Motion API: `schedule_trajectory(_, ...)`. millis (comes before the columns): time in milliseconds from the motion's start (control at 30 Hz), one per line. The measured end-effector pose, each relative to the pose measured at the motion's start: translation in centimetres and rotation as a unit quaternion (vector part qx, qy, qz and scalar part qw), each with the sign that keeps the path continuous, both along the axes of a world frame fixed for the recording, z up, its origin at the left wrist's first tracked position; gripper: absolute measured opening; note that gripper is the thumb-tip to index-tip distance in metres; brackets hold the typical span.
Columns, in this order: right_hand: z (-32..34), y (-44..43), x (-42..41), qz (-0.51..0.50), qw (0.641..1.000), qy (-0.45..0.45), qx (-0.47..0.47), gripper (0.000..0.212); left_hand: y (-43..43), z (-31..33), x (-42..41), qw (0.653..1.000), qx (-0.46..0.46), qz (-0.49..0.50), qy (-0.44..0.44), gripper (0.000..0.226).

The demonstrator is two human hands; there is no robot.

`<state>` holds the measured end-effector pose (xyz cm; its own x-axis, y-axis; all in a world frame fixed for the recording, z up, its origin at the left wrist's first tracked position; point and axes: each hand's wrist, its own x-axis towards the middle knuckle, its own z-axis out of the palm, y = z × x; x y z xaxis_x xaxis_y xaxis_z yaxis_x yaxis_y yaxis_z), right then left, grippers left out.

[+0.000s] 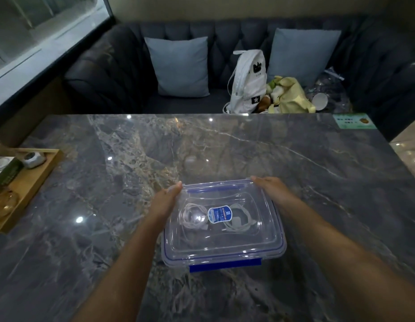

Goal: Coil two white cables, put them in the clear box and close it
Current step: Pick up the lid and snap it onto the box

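On the near middle of the grey veined marble table (225, 145) stands the clear rectangular plastic box (222, 231), with its clear lid (225, 242) edged by a thin blue seal line lying flat on top. Through the lid show two coiled white cables side by side on the box floor: the left coil (192, 218) and the right coil (239, 220), with a blue-and-white oval label (219, 214) on the lid between them. A solid blue latch flap (225, 266) sticks out along the near edge, and a second blue-edged latch (213, 188) lies along the far edge.

The left hand (166, 202) lies along the box's left side, fingers extended and flat against the lid's far left corner. The right hand (271, 190) lies along the right side the same way, fingertips at the far right corner. Both hands are spread open and pressed to the lid rather than closed around anything.

At the table's left edge sits a wooden tray (30, 182) with a small grey object (33, 159) and an amber glass dish (4, 202). A green card (354, 121) lies at the far right corner. Beyond the table runs a dark tufted sofa (109, 70) holding two pale blue cushions (181, 66), a white backpack (247, 82), a yellow bag (290, 96) and crumpled clear plastic (329, 91).
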<state>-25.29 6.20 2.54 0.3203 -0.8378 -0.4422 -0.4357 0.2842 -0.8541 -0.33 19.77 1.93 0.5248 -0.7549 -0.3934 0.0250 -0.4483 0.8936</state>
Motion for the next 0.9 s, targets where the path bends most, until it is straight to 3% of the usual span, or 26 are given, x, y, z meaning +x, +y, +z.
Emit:
schedule_trajectory(133, -0.5, -0.1, 0.2, -0.019, 0.999, -0.034, 0.011, 0.03, -0.2, -0.1, 0.0, 1.0, -0.003, -0.003, 0.03, 0.036)
schedule_trajectory(267, -0.2, -1.1, 0.3, -0.023, 0.995, -0.063, 0.078, 0.018, -0.5, 0.1, 0.9, 0.993, -0.001, -0.025, 0.118, 0.028)
schedule_trajectory(400, 0.1, -2.7, 0.8, 0.044, 0.996, -0.037, 0.065, 0.03, -1.5, -0.2, 1.7, 0.995, -0.026, 0.004, 0.098, 0.02)
schedule_trajectory(500, 0.5, -3.5, 0.9, 0.105, 0.992, -0.01, 0.065, 0.034, -2.2, -0.2, 1.9, 0.992, -0.011, -0.049, 0.112, 0.008)
schedule_trajectory(633, 0.8, -4.0, 1.4, 0.169, 0.983, 0.013, 0.068, 0.03, -2.3, -0.4, 2.3, 0.993, -0.017, -0.064, 0.103, 0.02)
schedule_trajectory(767, 1.5, -3.9, 2.2, 0.23, 0.973, 0.024, -0.003, 0.017, -2.2, -0.1, 2.4, 0.993, -0.043, -0.102, 0.044, 0.02)
schedule_trajectory(900, 2.1, -3.6, 3.7, 0.325, 0.937, 0.086, -0.1, 0.031, -2.5, 1.4, 1.4, 0.972, -0.004, -0.178, -0.154, 0.016)
